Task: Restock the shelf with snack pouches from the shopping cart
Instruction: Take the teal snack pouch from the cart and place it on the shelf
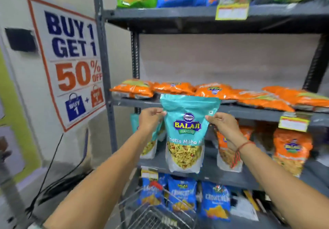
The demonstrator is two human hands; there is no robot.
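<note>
I hold a teal snack pouch (185, 134) upright in front of the grey metal shelf (249, 112). My left hand (151, 120) pinches its upper left edge and my right hand (222, 123) grips its upper right edge. Behind my left hand another teal pouch (147, 148) stands on the lower shelf board at the left end. The wire shopping cart (156, 212) is at the bottom of the view, below my arms; its contents are hidden.
Orange pouches (213, 91) lie flat on the middle shelf board. Orange pouches (292, 150) stand to the right on the board below. Blue packs (181, 195) fill the bottom level. A sale poster (71, 59) hangs on the left wall above black cables (53, 184).
</note>
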